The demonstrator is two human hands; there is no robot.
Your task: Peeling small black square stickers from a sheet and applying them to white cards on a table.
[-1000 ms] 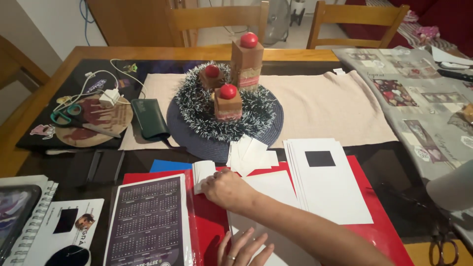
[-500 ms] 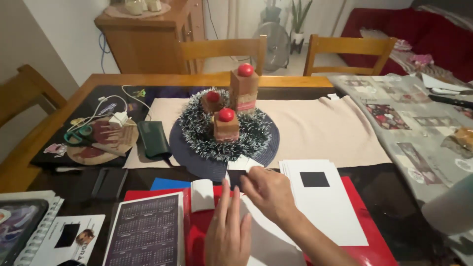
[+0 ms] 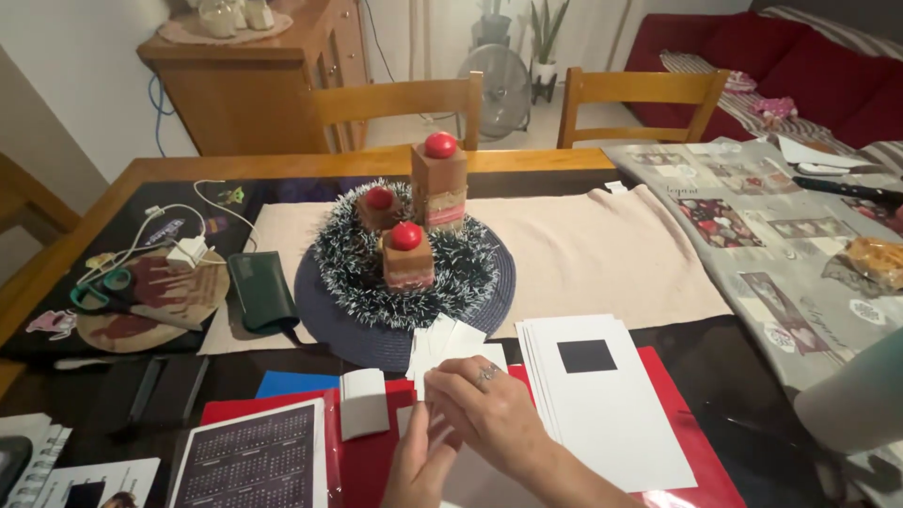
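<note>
Two hands meet at the near table edge, over a red folder. Right hand, ringed, now lower and nearer than half a second back, curled over small white cards, fingers closed on one of them. Left hand now under the right, touching the same white sheet; hard to tell whether pinching or merely pressing. Folded white card stands as before, upright on the folder, just left of both hands. Stack of white sheets with a black square unmoved, right of the hands.

Round dark placemat beyond the cards, bearing a ring of tinsel; inside the ring, three brown blocks topped with red balls, the tallest at the back. Wooden disc at far left carrying scissors and a white plug with cable. Green case between disc and placemat. Calendar card at bottom left, overlapping the folder.
</note>
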